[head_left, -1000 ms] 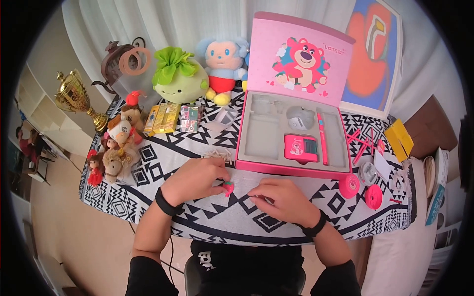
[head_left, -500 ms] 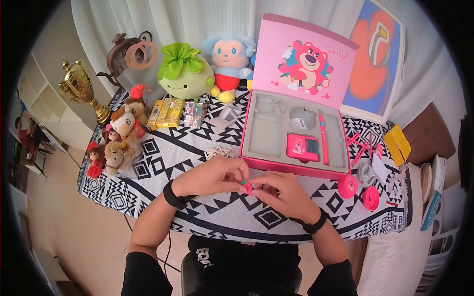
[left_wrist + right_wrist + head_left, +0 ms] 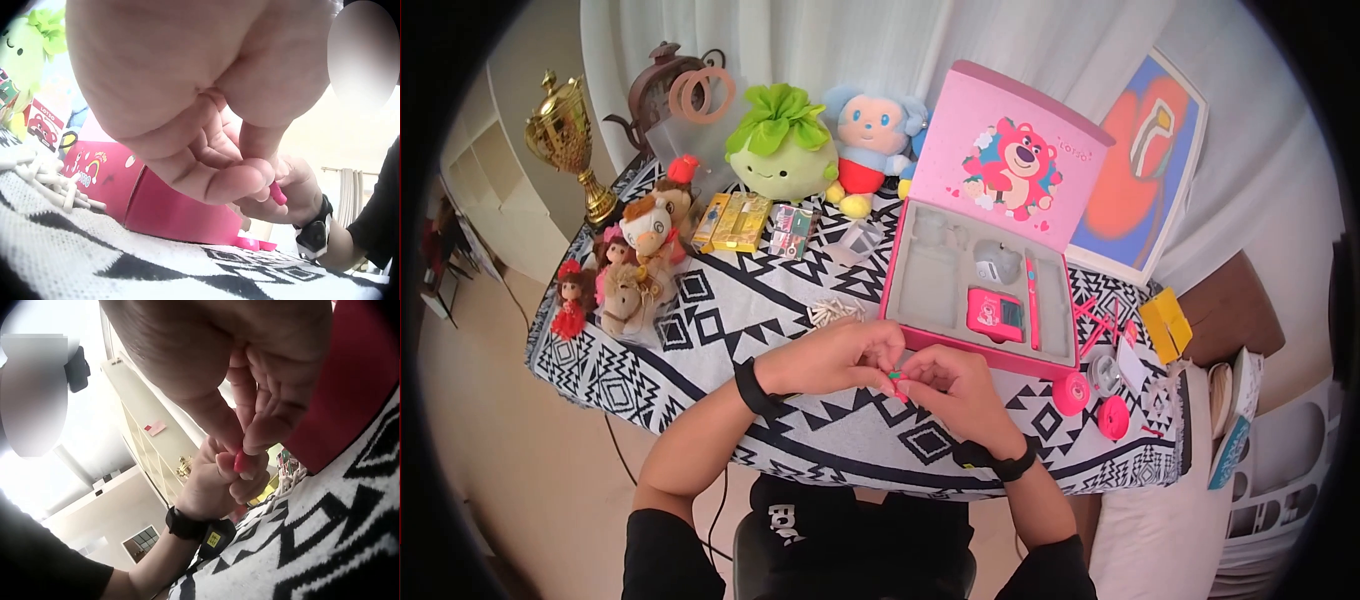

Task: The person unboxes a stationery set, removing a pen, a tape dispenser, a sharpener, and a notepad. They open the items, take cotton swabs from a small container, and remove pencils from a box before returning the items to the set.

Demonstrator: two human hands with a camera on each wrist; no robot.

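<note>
Pink piece with green end, pinched between both hands.

Was gripped by left hand and right hand together, fingers curled, thumbs and fingertips closed on it with no gap. Hung above black-and-white cloth, on near side of lidded pink box. Had white sticks near left hand, pink round containers by box corner.

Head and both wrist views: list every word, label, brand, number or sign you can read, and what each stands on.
"LOTSO": pink box lid, beside the bear.
"LOTSO": red-and-white bear panel, left wrist view.
"FO", the rest unclear: black clothing.
Too small or blurred to read: yellow label on the left wrist device, pink box side, pink case, teal panel, yellow packs.
</note>
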